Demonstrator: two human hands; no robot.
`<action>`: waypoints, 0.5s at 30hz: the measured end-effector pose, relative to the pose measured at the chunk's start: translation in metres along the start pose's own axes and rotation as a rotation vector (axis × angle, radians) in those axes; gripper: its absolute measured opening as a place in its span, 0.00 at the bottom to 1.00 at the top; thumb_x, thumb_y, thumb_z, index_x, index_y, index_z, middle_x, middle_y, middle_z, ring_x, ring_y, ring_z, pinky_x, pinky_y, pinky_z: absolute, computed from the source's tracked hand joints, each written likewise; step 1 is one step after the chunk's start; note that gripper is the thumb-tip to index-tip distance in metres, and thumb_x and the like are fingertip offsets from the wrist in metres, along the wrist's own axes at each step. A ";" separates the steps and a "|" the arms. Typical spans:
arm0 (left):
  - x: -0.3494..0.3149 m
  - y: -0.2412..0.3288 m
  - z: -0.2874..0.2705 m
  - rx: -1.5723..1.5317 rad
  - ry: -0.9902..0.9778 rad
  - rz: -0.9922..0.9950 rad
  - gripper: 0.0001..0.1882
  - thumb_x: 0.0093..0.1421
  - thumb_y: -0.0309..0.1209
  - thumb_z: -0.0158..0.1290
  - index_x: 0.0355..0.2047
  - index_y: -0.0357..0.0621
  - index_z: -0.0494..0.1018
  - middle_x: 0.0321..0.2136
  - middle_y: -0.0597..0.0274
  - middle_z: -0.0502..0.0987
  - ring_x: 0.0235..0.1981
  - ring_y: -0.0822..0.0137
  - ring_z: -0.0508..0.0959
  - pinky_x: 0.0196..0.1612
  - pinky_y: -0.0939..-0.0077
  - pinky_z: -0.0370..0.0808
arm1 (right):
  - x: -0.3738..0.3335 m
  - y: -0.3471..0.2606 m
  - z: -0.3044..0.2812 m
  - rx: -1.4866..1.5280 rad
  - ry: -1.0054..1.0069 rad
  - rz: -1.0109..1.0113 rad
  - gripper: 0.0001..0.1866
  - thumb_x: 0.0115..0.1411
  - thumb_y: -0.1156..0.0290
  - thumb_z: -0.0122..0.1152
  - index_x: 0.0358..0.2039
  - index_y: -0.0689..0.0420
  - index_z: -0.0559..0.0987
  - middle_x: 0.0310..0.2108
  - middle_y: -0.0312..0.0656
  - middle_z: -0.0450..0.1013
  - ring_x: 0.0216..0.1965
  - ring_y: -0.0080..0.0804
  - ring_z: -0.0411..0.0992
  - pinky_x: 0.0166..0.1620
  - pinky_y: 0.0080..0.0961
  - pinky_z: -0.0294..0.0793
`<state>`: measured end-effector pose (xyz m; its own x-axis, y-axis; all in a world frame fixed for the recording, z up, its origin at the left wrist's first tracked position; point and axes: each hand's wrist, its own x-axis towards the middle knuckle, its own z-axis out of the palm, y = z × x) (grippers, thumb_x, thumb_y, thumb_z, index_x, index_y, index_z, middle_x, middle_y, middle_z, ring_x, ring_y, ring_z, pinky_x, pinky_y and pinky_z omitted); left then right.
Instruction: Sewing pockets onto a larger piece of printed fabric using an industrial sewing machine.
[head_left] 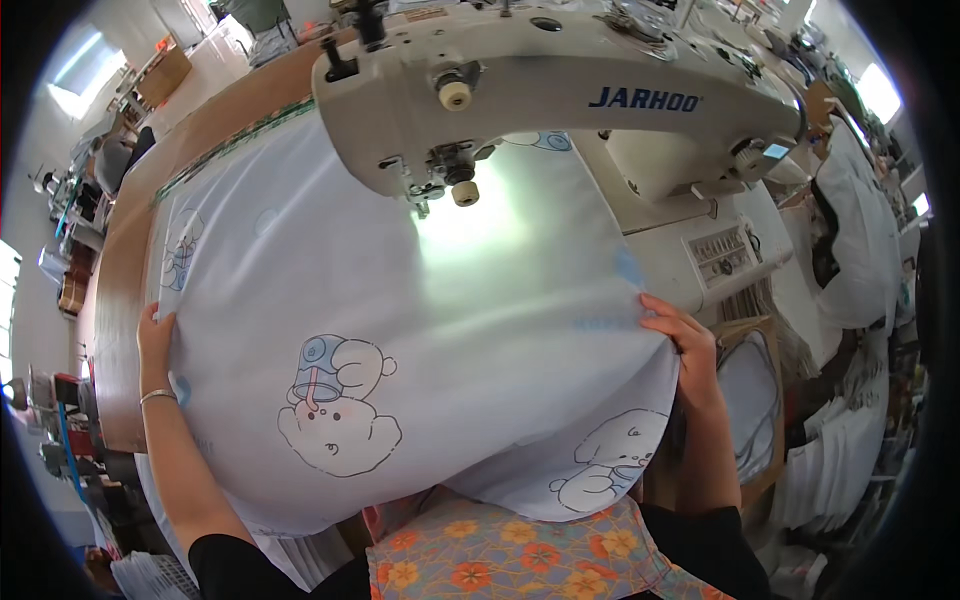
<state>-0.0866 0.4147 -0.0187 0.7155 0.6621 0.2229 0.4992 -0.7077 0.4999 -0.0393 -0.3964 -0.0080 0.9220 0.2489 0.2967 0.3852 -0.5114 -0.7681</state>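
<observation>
A large white cloth (pixel 480 380) printed with cartoon puppies and blue cups spreads across the sewing table and droops over its near edge toward my apron. My left hand (pixel 155 345), with a bracelet at the wrist, pinches the cloth at its left edge. On the opposite edge, my right hand (pixel 682 342) grips the fabric, fingers on top and the thumb hidden. Between and beyond both hands, the white sewing machine (pixel 560 95) stands over the cloth. Its needle area (pixel 425 205) sits above the fabric, lit by a bright lamp; whether the presser foot touches is unclear.
The brown wooden table edge (pixel 125 300) curves along the left. Right of the machine bed lies a small tray (pixel 722 255) with small parts. A wooden-framed bin (pixel 755 400) stands beside my right arm, with stacked white fabric (pixel 835 455) farther right.
</observation>
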 end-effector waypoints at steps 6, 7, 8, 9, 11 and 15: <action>0.008 -0.025 -0.004 -0.029 -0.009 0.002 0.26 0.55 0.33 0.62 0.53 0.37 0.74 0.38 0.51 0.82 0.37 0.63 0.81 0.42 0.71 0.77 | -0.002 -0.002 0.000 0.067 -0.002 -0.029 0.13 0.54 0.78 0.65 0.42 0.65 0.81 0.54 0.54 0.75 0.54 0.43 0.76 0.54 0.30 0.74; 0.009 -0.034 -0.010 0.060 0.068 0.044 0.26 0.56 0.33 0.62 0.54 0.37 0.73 0.38 0.52 0.81 0.37 0.63 0.81 0.43 0.71 0.76 | -0.001 -0.001 -0.002 0.044 -0.004 -0.065 0.14 0.54 0.79 0.64 0.42 0.65 0.81 0.53 0.54 0.76 0.53 0.42 0.76 0.54 0.30 0.74; 0.005 -0.036 -0.016 0.149 0.137 0.082 0.26 0.56 0.33 0.61 0.54 0.37 0.73 0.38 0.52 0.81 0.38 0.63 0.80 0.44 0.71 0.76 | 0.000 0.000 -0.001 0.016 -0.010 -0.098 0.14 0.54 0.79 0.64 0.43 0.65 0.81 0.52 0.54 0.76 0.52 0.42 0.77 0.54 0.30 0.74; -0.002 -0.039 -0.021 0.169 0.155 0.063 0.26 0.56 0.33 0.61 0.54 0.37 0.73 0.38 0.52 0.81 0.38 0.63 0.80 0.44 0.71 0.76 | -0.001 -0.003 -0.002 0.039 -0.027 -0.113 0.14 0.54 0.79 0.64 0.43 0.65 0.81 0.52 0.54 0.76 0.52 0.42 0.77 0.54 0.30 0.74; -0.032 -0.022 -0.001 0.136 0.244 0.106 0.27 0.58 0.37 0.61 0.56 0.37 0.71 0.37 0.51 0.80 0.38 0.61 0.79 0.45 0.70 0.75 | -0.013 -0.008 -0.006 -0.111 0.096 0.022 0.13 0.57 0.81 0.60 0.43 0.65 0.81 0.50 0.49 0.77 0.49 0.38 0.77 0.52 0.28 0.74; -0.133 -0.022 -0.046 -0.001 0.135 0.006 0.26 0.61 0.39 0.59 0.56 0.38 0.71 0.37 0.51 0.78 0.38 0.61 0.77 0.45 0.70 0.74 | -0.073 -0.004 -0.046 0.131 0.024 0.674 0.11 0.64 0.73 0.56 0.43 0.66 0.79 0.43 0.44 0.77 0.43 0.29 0.75 0.45 0.24 0.75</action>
<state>-0.2154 0.3534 -0.0214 0.6464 0.6848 0.3365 0.4945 -0.7119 0.4987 -0.1061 -0.4501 -0.0004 0.9599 -0.1081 -0.2585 -0.2793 -0.4442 -0.8513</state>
